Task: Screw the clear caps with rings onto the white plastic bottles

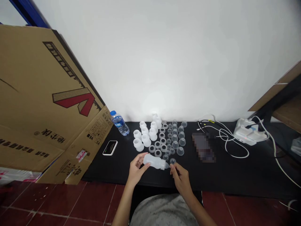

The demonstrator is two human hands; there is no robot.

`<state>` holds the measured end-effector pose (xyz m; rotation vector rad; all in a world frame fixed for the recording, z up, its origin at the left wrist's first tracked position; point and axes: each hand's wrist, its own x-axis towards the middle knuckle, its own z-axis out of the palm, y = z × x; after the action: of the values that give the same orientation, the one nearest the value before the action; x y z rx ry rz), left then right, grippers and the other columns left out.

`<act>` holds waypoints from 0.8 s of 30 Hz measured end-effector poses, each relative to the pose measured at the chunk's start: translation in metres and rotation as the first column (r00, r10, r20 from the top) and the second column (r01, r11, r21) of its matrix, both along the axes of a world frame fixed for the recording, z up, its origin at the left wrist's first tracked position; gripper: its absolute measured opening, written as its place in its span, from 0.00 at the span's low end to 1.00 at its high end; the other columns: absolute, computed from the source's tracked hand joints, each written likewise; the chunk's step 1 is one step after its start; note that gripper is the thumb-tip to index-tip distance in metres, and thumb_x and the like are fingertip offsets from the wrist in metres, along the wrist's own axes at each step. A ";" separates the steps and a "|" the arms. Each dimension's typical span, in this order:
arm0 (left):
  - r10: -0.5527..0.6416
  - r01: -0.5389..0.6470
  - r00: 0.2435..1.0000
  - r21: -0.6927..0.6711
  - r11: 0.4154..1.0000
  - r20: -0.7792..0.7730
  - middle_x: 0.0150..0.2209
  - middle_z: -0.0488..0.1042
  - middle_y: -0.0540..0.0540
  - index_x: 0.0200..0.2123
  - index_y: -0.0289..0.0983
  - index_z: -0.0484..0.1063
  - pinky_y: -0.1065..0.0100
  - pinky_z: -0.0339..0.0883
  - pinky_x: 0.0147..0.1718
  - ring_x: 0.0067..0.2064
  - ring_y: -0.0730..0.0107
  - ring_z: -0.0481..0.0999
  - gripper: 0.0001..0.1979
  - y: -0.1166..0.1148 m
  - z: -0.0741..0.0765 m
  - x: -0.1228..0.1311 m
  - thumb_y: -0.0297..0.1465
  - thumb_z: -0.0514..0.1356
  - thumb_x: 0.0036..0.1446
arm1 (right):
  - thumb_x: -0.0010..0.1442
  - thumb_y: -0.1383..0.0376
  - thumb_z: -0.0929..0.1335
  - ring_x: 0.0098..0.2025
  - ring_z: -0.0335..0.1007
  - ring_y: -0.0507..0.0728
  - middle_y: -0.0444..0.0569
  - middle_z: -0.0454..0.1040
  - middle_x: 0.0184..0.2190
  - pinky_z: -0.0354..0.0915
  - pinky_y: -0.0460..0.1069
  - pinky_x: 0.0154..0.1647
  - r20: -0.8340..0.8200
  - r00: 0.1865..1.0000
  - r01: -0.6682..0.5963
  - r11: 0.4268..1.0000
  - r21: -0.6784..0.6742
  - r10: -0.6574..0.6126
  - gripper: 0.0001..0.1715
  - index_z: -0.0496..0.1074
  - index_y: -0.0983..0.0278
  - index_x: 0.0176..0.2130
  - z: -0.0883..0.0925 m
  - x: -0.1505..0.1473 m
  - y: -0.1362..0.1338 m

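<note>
My left hand [138, 169] is wrapped round the base end of a white baby bottle [154, 161], which lies on its side in the air near the table's front edge. A screw ring and a clear teat [167, 165] sit at its right end. The fingertips of my right hand [180, 177] pinch the teat's tip. Behind the bottle stand several white open bottles [145, 140], several clear rings [158, 145], several loose teats [168, 141] and several clear dome caps [180, 151], set out in rows.
A water bottle with a blue cap [120, 123] and a white device with a dark screen [110, 147] are on the left, by a large cardboard box [47, 103]. A blurred-out dark object [203, 147], white cables [235, 156] and a white power strip [249, 131] lie on the right.
</note>
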<state>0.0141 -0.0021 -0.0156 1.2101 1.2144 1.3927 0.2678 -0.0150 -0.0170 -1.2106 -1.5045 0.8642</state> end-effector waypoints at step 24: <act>-0.012 0.012 1.000 -0.003 1.000 0.005 0.56 0.84 0.34 0.55 0.37 0.80 0.53 0.80 0.56 0.55 0.49 0.85 0.26 0.000 -0.002 -0.001 0.40 0.76 0.56 | 0.72 0.55 0.71 0.34 0.75 0.57 0.49 0.80 0.35 0.71 0.49 0.37 -0.018 0.997 -0.077 0.994 0.073 0.079 0.13 0.82 0.60 0.44 0.009 0.000 -0.002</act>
<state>0.0133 -0.0018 -0.0177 1.2089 1.2033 1.3835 0.2674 -0.0166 -0.0077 -1.0930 -1.5614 0.8642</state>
